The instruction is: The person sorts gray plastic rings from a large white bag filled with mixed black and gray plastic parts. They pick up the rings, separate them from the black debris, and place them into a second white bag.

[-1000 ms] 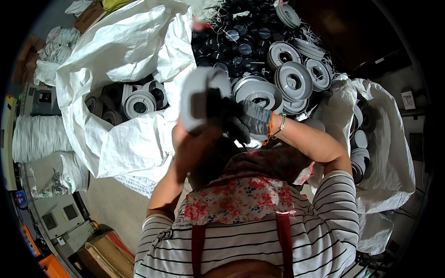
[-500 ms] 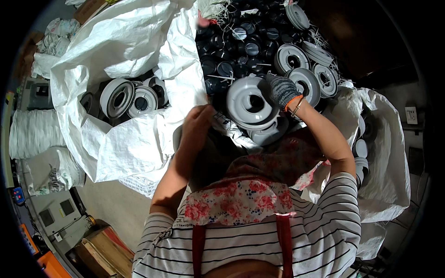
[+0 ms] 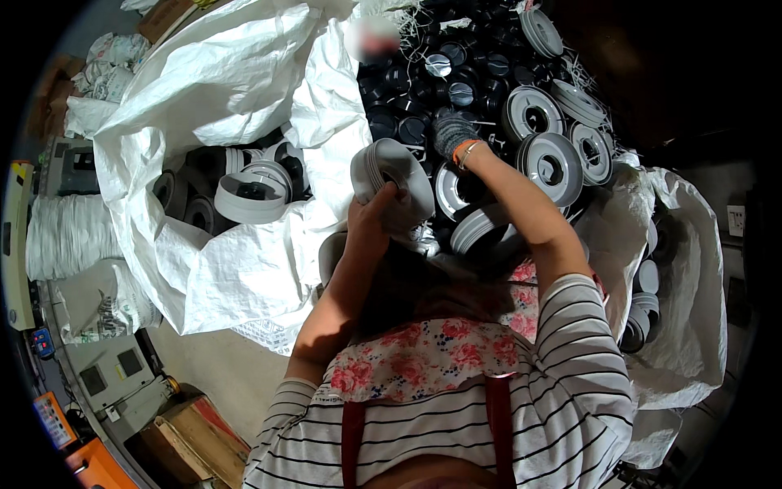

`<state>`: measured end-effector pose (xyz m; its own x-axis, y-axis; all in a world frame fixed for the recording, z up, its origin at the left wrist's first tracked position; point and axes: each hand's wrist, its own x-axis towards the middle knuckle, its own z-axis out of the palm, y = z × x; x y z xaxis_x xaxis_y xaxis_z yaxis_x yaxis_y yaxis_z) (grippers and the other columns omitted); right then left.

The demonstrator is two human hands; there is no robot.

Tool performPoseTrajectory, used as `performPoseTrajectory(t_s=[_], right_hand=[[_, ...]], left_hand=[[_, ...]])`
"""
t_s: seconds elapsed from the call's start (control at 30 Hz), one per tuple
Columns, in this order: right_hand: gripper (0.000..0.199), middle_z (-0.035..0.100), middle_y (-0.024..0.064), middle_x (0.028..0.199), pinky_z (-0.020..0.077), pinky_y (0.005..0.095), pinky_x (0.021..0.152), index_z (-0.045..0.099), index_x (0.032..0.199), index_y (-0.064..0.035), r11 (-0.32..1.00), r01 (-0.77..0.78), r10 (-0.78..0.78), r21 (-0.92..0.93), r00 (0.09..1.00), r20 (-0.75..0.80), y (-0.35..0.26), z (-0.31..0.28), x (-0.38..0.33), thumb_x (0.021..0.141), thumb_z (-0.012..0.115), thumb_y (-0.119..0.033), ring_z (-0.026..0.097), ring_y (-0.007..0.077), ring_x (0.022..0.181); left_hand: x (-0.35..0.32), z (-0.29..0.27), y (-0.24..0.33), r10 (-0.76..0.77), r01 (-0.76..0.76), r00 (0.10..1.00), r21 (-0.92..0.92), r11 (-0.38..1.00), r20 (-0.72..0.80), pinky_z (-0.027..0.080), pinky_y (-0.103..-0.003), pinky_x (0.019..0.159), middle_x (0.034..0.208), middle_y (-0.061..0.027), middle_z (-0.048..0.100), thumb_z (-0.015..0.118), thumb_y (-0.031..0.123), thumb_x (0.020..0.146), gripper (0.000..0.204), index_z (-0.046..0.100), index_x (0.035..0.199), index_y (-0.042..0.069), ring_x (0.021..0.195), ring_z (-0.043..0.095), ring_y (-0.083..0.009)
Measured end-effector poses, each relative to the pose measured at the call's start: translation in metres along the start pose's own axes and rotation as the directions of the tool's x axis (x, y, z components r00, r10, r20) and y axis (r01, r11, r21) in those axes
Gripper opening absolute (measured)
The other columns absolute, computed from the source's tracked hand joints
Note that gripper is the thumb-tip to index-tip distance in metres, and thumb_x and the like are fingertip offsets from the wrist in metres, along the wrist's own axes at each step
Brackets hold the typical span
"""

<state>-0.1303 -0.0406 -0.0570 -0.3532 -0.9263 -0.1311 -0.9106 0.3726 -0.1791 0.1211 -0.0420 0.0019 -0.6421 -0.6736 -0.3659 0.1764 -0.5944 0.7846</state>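
Observation:
My bare left hand [image 3: 368, 218] grips a grey plastic ring [image 3: 414, 189] with a ridged outer wall, tilted on its side, by its near edge. It is held between the white sack and the heap. In a grey knit glove, my right hand [image 3: 453, 134] reaches down among round black plastic caps [image 3: 462, 94]; its fingertips are hidden there. Just nearer than the glove lies another grey ring [image 3: 445, 194], partly behind my right forearm. A ridged grey ring [image 3: 472, 235] sits close to my apron.
On the left an open white woven sack [image 3: 236, 281] contains several grey rings [image 3: 248, 210]. More grey rings [image 3: 551, 169] lie along the heap's right side. A second white sack [image 3: 688, 326] stands at the right. Cardboard [image 3: 199, 444] rests on the floor at lower left.
My left hand has taken hold of a grey ring. The gloved right hand has left the large ring and moved farther away, onto the black caps. The rings in the left sack lie differently.

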Motion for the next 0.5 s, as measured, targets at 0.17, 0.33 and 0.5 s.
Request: performPoseTrajectory(t_s=[0.17, 0.33, 0.5], right_hand=[[0.034, 0.058, 0.0181, 0.110, 0.0420, 0.0427, 0.090, 0.062, 0.103, -0.0046, 0.830, 0.558, -0.477, 0.004, 0.713, -0.515, -0.025, -0.054, -0.084, 0.081, 0.059, -0.030, 0.052, 0.0348, 0.104], [0.059, 0.052, 0.0210, 0.124, 0.0375, 0.0386, 0.101, 0.052, 0.122, -0.0020, 0.741, 0.399, -0.291, 0.541, 0.916, -0.277, -0.043, -0.073, -0.137, 0.073, 0.069, -0.030, 0.049, 0.0341, 0.116], [0.060, 0.057, 0.0214, 0.103, 0.0435, 0.0416, 0.088, 0.052, 0.113, -0.0011, 0.871, 0.432, -0.387, 0.234, 0.897, -0.215, -0.060, -0.088, -0.151, 0.066, 0.071, -0.032, 0.054, 0.0364, 0.097]], left_hand=[[0.001, 0.000, -0.007, -0.054, 0.055, 0.998, -0.040, 0.998, 0.044, 0.045, -0.035, 0.086, 0.098, -0.0124, 0.062, 0.049, 0.029, 0.092, 0.034, 0.062, 0.099, -0.002, 0.095, 0.059, -0.0210], [-0.019, 0.009, -0.006, 0.146, -0.166, 0.943, 0.043, 0.985, 0.301, 0.046, -0.036, 0.087, 0.110, -0.0139, 0.059, 0.047, 0.021, 0.091, 0.035, 0.052, 0.114, -0.004, 0.099, 0.058, -0.0226], [-0.048, 0.022, 0.004, 0.043, -0.013, 0.959, -0.108, 0.994, 0.281, 0.050, -0.035, 0.083, 0.108, -0.0154, 0.058, 0.059, 0.024, 0.086, 0.046, 0.046, 0.118, -0.006, 0.095, 0.060, -0.0238]])
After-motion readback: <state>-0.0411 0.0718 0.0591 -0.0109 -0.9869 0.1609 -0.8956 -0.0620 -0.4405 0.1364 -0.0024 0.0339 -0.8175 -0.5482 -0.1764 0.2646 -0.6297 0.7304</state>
